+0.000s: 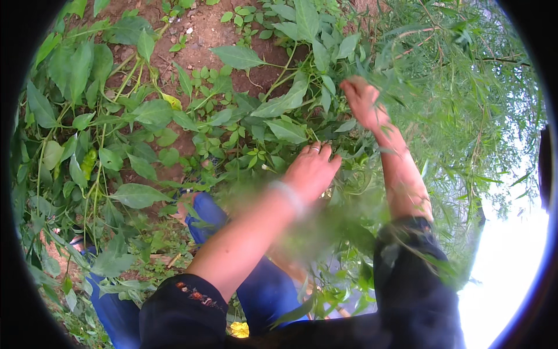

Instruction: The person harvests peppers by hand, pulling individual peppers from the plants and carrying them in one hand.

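Broad-leaved green plants (285, 110) fill the middle around both hands. My left hand (314, 168), with a ring on one finger and a pale band at the wrist, reaches low into the leaves. Its fingers look apart and bent, with their tips partly hidden by foliage. Farther off and to the right, my right hand (363, 102) is closed beside the leafy stems. What its fingers hold, if anything, is hidden. Blurred leaves (325, 238) hang close, between my forearms.
Narrow-leaved, willow-like foliage (453, 116) crowds the right side. At left, a green pepper (88, 163) hangs on a leafy plant. Bare brown soil (200, 35) shows at the top. My blue trouser legs (264, 291) and a yellow flower (239, 330) are below.
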Demonstrator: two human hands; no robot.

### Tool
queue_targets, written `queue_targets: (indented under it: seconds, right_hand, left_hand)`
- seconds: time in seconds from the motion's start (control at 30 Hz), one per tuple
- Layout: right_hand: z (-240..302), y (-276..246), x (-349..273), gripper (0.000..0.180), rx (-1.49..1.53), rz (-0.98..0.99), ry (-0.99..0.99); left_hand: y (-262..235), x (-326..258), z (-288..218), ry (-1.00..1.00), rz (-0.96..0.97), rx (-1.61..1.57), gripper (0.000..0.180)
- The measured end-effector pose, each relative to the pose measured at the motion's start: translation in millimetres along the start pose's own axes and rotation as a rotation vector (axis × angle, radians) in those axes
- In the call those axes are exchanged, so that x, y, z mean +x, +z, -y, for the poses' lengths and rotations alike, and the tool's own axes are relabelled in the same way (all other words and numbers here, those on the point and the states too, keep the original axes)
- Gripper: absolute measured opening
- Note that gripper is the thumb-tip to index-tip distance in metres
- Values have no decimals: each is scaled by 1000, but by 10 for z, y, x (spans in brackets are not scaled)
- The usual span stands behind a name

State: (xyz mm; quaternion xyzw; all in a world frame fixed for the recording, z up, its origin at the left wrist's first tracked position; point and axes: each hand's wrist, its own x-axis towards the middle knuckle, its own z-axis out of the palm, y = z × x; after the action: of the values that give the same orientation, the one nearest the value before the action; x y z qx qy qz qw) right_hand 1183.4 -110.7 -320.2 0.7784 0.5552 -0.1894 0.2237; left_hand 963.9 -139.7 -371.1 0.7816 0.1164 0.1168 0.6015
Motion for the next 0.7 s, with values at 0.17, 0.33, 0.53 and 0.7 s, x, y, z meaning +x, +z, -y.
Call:
queue_targets:
  seconds: [0.17,0.33,0.53,0.7]
  right_hand:
    - [-427,540,602,30,-358,494,290]
    - [-475,441,222,31,-429,845,14]
    - [225,-210,-362,37,-281,768,-74]
    - [601,-372,-748,32,-237,671,-26]
  left_hand:
    - [32,-71,79,-14,136,7,38]
    - [35,-255,114,33,-1,-31,40]
    - [-82,-512,44,57,91,-18,42]
    - [-183,-677,61,45,113,-104,44]
